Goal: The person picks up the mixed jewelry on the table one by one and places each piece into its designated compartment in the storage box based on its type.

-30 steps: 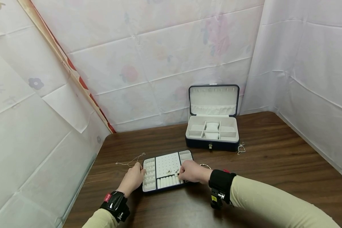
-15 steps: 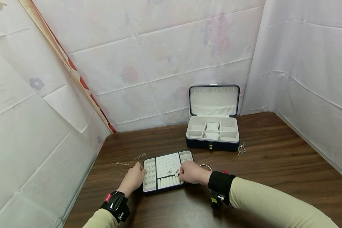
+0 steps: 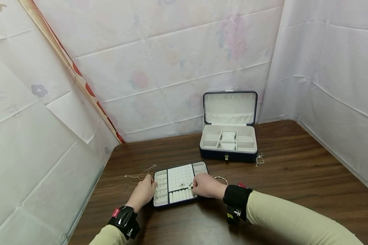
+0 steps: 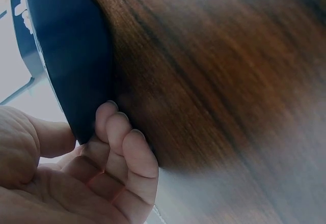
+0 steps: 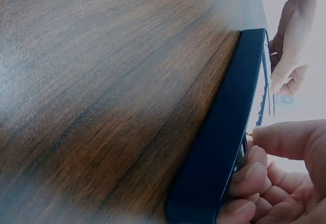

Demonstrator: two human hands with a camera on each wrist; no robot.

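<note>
Pinching a small stud (image 3: 190, 186) over the near tray (image 3: 180, 177), right hand (image 3: 206, 186) works while left hand (image 3: 143, 192) grips the tray's edge; necklace (image 3: 140, 174), bracelet (image 3: 220, 178) and chain (image 3: 259, 159) lie unstored.

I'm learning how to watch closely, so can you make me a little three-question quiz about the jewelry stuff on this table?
1. True or false: the lid of the jewelry box at the back of the table is shut.
2. Which hand holds the left edge of the jewelry tray? A) left hand B) right hand
3. Fill in: a thin ____ lies on the table left of the tray.

Key: 1. False, the lid stands open. 2. A; its fingers curl against the tray's dark side. 3. chain.
</note>
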